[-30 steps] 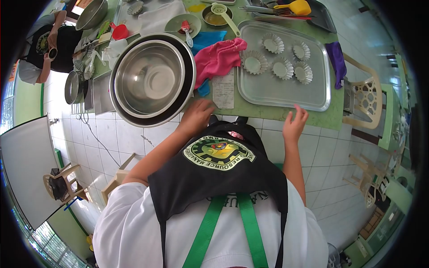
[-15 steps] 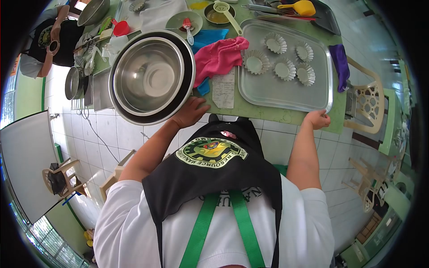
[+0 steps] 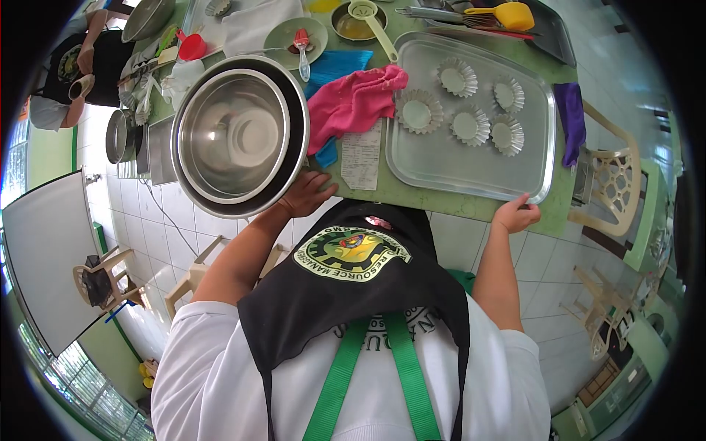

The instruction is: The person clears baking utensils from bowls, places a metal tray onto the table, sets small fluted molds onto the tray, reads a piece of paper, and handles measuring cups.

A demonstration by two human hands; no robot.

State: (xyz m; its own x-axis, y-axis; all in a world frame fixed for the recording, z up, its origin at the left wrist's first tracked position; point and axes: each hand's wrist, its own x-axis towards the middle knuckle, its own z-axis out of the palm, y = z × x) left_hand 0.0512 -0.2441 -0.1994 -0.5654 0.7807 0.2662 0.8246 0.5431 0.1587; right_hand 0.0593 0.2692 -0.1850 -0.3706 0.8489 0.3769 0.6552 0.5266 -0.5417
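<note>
My left hand (image 3: 307,194) lies on the table's front edge beside the nested steel mixing bowls (image 3: 234,136), its fingers stretched over the tabletop. The smaller bowl sits inside a larger one, and both look bare inside. My right hand (image 3: 516,214) is curled at the front right corner of a metal baking tray (image 3: 456,173), a fingertip on its rim. On the tray stand several fluted tart molds (image 3: 419,112). A pink cloth (image 3: 353,106) and a printed paper slip (image 3: 360,159) lie between the bowls and the tray.
Behind are a plate with a red-tipped brush (image 3: 302,53), a small pan (image 3: 346,31), a yellow measuring cup (image 3: 512,16) and a red cup (image 3: 193,47). A purple cloth (image 3: 568,121) hangs over the right edge. A person (image 3: 84,62) stands at the far left.
The view has shifted slightly, so the table and tray appear a little lower and the bowls further left. Both hands keep their places at the table edge and tray corner.
</note>
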